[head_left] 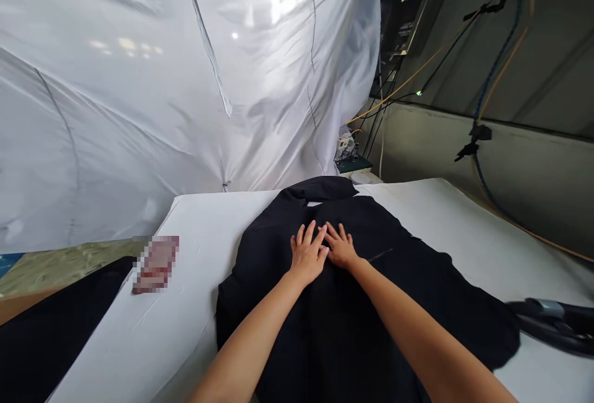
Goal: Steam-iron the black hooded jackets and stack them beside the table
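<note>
A black garment lies spread over a white-covered table, with one sleeve folded across its far end. My left hand rests palm down on the middle of the garment, fingers spread. Beside it, my right hand also lies flat on the cloth with its fingers apart. The fingertips of the two hands meet or overlap slightly. Neither hand holds anything.
A pixelated reddish item lies on the table's left part. Dark cloth sits beyond the left edge. At the right edge is a black object with a grey band. White sheeting hangs behind; cables hang at the right.
</note>
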{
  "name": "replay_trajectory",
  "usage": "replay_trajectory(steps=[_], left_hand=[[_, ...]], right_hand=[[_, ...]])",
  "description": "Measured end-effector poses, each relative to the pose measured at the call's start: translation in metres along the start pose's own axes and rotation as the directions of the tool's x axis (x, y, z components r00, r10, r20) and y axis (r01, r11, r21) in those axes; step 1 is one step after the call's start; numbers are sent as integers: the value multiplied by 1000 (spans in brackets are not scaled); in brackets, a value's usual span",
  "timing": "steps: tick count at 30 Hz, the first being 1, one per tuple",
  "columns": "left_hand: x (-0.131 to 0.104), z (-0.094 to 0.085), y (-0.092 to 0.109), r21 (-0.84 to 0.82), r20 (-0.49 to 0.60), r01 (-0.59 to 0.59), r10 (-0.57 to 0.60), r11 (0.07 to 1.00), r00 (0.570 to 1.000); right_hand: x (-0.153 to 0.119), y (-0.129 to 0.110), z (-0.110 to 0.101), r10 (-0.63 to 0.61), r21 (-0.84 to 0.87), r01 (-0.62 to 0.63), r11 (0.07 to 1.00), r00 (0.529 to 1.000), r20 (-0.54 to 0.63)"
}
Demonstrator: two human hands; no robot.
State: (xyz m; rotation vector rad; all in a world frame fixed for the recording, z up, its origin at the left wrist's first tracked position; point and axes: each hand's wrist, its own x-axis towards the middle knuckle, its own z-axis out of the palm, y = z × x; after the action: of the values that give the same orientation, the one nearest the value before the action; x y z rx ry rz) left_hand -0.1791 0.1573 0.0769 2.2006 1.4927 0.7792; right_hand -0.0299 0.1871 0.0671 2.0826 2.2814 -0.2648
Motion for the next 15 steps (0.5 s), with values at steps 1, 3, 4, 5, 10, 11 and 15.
replay_trajectory(steps=[1, 3, 4, 5, 10, 11, 15], left_hand=[[7, 2, -4, 20, 0, 5, -5, 1000, 1000], [23, 6, -19, 64, -8, 48, -48, 997, 999], [33, 6, -30, 90, -14, 79, -78, 993, 997], [42, 6, -44, 121, -20, 110, -108, 987, 994], [84, -1, -132, 328, 11, 245, -263, 912, 965], [89, -1, -148, 366, 24, 260, -289, 894, 957], [97, 8, -187, 469, -17, 270, -297, 841, 955]], right_hand=[[10, -5, 3, -62, 3, 62, 998, 998, -13], [32, -11, 3, -124, 33, 123, 992, 991, 51], [44, -12, 0, -149, 67, 142, 988, 981, 126], [57, -11, -5, -172, 115, 151, 982, 963, 206], [138, 24, -35, 63, 199, -50, 979, 996, -61], [155, 33, -36, 132, 151, -109, 983, 980, -151], [213, 64, -16, 178, -38, -188, 981, 968, -177]])
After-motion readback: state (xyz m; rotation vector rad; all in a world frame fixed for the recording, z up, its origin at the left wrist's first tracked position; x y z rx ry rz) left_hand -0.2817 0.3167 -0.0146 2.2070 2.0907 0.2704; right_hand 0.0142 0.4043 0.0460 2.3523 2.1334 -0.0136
